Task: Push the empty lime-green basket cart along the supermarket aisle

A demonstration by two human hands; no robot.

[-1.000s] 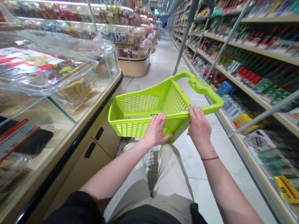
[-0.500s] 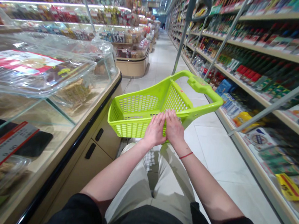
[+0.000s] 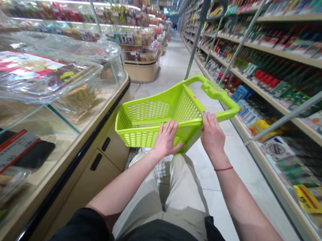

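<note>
A lime-green plastic shopping basket (image 3: 144,137) with perforated walls sits in front of my knees, its looped handle (image 3: 231,108) pointing right. Nothing shows inside it. My left hand (image 3: 165,139) lies against the near side, fingers stretched over the rim and thumb apart. Farther right, close to where the handle joins, my right hand (image 3: 213,133) has its fingers hooked over the same rim. A thin red string (image 3: 223,168) circles my right wrist. What lies under my right palm is hidden.
On the left stands a glass-topped counter (image 3: 91,128) with packaged food and a price card (image 3: 4,154). Shelves of bottles and packets (image 3: 281,95) line the right. A grey metal pole (image 3: 196,43) rises behind the basket, and the tiled aisle (image 3: 173,56) runs ahead.
My right hand has moved right along the rim, away from my left hand, toward the handle. My left hand has stayed almost in place, its thumb now spread. The basket has barely shifted.
</note>
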